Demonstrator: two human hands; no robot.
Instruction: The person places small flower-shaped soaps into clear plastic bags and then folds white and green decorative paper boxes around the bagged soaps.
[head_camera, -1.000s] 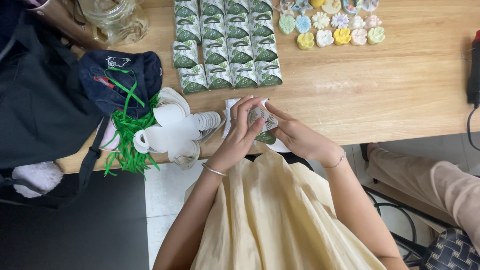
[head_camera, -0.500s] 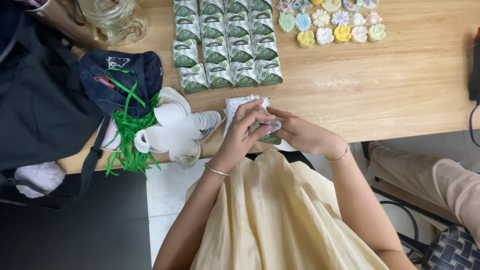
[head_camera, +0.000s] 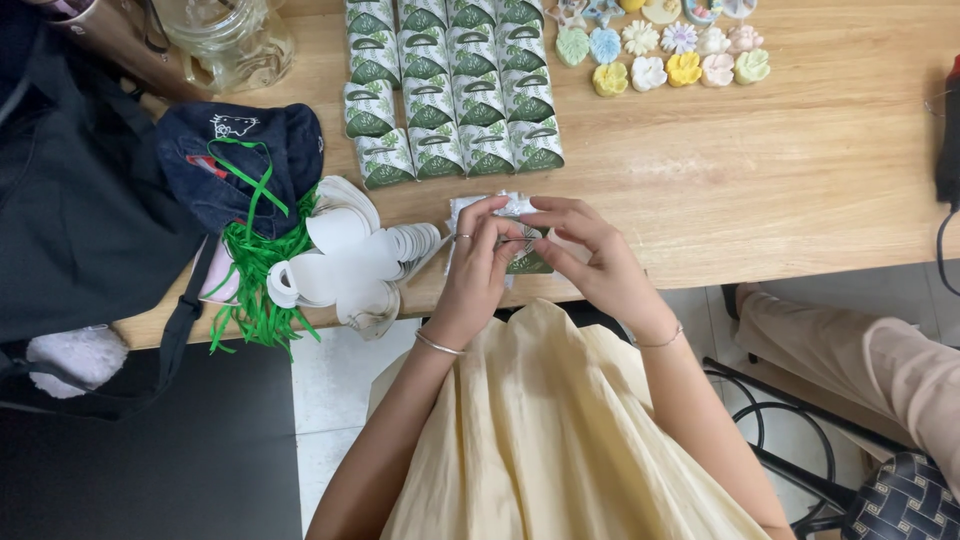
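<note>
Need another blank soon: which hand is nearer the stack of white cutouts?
Left. The left hand pinches the small box from the side facing the white cutouts, which lie just beyond it on the table. The right hand would probably have to cross over.

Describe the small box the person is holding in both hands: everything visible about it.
The small box looks like thin card, white with a dark green leaf pattern, like the finished boxes in rows farther up the table. It sits at the near table edge, mostly hidden, pinched between the left hand and right hand. Its closure cannot be seen.
</note>
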